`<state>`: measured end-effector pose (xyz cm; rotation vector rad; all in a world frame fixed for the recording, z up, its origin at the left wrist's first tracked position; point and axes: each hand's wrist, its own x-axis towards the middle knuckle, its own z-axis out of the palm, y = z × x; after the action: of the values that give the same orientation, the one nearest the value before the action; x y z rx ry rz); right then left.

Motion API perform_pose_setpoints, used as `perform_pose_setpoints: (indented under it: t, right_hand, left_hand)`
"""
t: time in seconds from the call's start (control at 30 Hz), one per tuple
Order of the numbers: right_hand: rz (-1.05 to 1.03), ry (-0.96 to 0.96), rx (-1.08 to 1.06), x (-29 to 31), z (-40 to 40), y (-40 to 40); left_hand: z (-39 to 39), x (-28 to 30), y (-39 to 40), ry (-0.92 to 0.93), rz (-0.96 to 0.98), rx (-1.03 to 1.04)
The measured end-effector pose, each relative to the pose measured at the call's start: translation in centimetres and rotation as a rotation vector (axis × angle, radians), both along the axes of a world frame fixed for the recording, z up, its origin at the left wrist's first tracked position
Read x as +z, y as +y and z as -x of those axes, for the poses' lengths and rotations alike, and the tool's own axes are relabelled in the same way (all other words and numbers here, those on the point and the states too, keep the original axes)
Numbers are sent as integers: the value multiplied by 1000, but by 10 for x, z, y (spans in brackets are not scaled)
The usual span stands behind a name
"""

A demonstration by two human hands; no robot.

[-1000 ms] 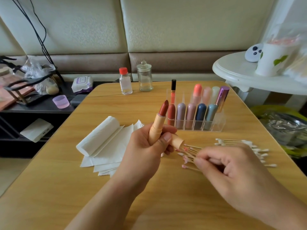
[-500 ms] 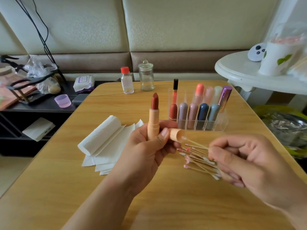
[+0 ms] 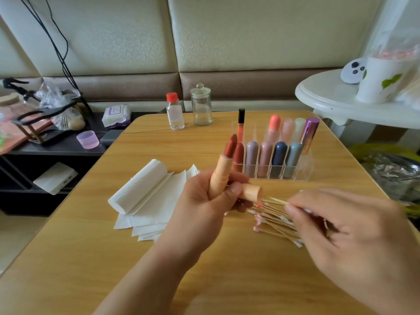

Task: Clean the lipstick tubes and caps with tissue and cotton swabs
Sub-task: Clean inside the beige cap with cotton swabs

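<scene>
Right hand (image 3: 350, 242), at 4 o'clock, is motion-blurred; its wrist is cut by the right and bottom edges. Fingertips pinch a cotton swab (image 3: 278, 200), its far tip hidden behind them. Left hand (image 3: 211, 198) covers the lower body of the peach lipstick tube (image 3: 221, 176) and part of the cap (image 3: 251, 192); whether the swab tip touches the cap is unclear, probably just beside it. The hand also hides the right corner of the tissue stack (image 3: 156, 210). The white cup (image 3: 377, 80) at 2 o'clock is blurred behind plastic film.
</scene>
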<state>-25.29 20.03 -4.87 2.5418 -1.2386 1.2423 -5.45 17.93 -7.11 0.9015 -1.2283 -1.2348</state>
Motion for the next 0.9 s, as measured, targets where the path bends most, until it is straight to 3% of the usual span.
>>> perform_pose_setpoints:
  t: [0.1,0.77,0.9]
  right_hand:
    - [-136,-20,102,1,-5,-2]
    - [-349,-236,156,-10,-6,-6]
    - [-396,-175,117,-12,-4,-8]
  left_hand:
    - [4,-2,2,-171,64,-21]
    - [5,-2,4,-177,59,-49]
    - [7,-3,4,-207,49,-46]
